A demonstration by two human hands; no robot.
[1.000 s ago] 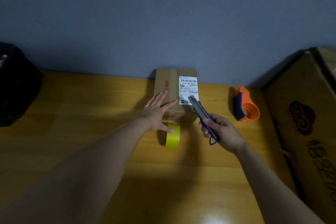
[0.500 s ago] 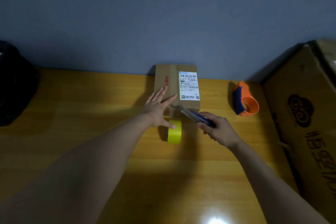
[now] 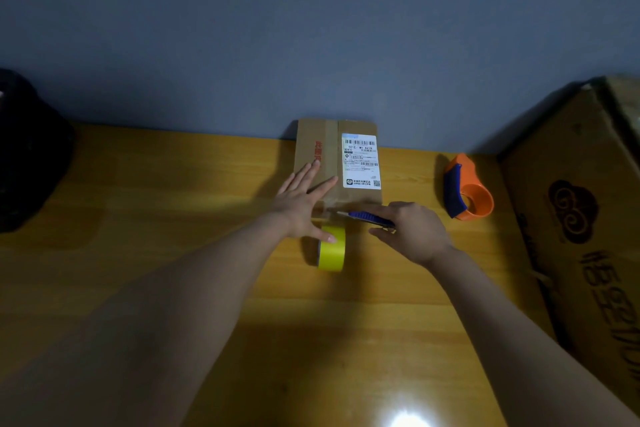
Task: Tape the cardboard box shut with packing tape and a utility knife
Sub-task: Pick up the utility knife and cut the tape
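A small cardboard box (image 3: 329, 149) with a white shipping label lies at the back of the wooden table against the wall. My left hand (image 3: 301, 201) lies flat on the box's near left part, fingers spread, thumb touching the yellow tape roll (image 3: 332, 248) that stands on edge just in front of the box. My right hand (image 3: 412, 229) grips a blue utility knife (image 3: 363, 217). The knife lies nearly level, its blade pointing left at the tape strip between roll and box's near edge.
An orange and blue tape dispenser (image 3: 467, 192) sits to the right of the box. A large cardboard carton (image 3: 588, 218) fills the right edge. A dark bag (image 3: 27, 149) stands at the far left. Wooden table (image 3: 173, 201) stretches in front.
My right hand has swung the knife down from over the label to a level position at the box's near edge, blade pointing left. My left hand has stayed on the box.
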